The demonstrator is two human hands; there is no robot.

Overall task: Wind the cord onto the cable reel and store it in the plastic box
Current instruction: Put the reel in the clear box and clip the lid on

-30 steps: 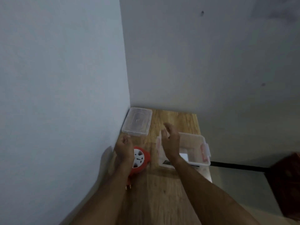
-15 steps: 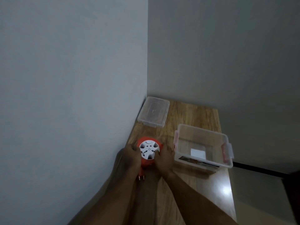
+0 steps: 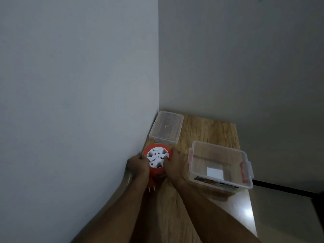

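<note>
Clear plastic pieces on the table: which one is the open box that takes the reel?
The deep plastic box with red latches, right of the right hand. The flat lid lies in the far corner beside the wall.

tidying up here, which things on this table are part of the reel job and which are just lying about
Part of the job:
- round orange cable reel with white socket face, gripped by left hand and right hand
- orange plug
- open clear plastic box
- clear plastic lid

Just there:
- wooden table

wooden table, grey walls
</note>
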